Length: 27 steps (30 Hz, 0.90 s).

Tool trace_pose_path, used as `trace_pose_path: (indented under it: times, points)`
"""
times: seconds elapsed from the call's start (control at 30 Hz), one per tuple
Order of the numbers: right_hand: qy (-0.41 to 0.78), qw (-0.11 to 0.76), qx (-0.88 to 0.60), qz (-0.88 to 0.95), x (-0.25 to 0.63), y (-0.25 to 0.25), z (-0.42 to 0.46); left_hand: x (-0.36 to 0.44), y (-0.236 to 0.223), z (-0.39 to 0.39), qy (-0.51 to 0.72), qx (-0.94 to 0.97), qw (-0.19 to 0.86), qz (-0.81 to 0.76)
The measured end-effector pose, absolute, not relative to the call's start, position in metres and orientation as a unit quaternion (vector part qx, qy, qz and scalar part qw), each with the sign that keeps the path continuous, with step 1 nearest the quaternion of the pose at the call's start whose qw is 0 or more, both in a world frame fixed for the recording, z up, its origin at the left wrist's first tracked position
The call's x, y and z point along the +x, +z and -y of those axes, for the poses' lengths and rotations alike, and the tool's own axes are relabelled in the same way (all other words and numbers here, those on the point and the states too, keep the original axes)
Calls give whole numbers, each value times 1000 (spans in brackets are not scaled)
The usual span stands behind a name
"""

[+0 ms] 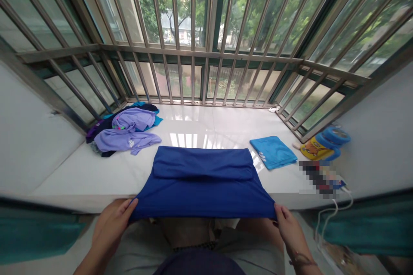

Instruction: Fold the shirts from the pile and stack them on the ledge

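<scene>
A royal-blue cloth garment lies across the white tiled ledge, its far part folded over in a thick band. My left hand grips its near left corner. My right hand holds the near right corner, and the near edge hangs taut between them over the ledge's front edge. Both hands are below that edge, in front of my lap.
A heap of lavender and dark clothes lies at the left. A folded light-blue cloth and a yellow-and-blue container sit at the right, near a pixelated item and a white cable. Metal window bars run behind.
</scene>
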State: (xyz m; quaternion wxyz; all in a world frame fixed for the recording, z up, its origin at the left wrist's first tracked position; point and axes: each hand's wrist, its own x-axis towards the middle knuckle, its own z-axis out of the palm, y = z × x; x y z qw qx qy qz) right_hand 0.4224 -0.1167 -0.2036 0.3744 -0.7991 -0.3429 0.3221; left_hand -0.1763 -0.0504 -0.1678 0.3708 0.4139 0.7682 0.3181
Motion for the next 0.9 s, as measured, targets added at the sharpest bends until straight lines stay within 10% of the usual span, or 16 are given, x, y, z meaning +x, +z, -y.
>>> trace_pose_path:
  times: [0.67,0.9]
  points:
    - [461,614,-611,193,408,-115,3,-133,-130,-80,620,118,595,-498]
    - [321,563,-694,315,387,-158,-55,-96,-189,-128,450,506,388,-625]
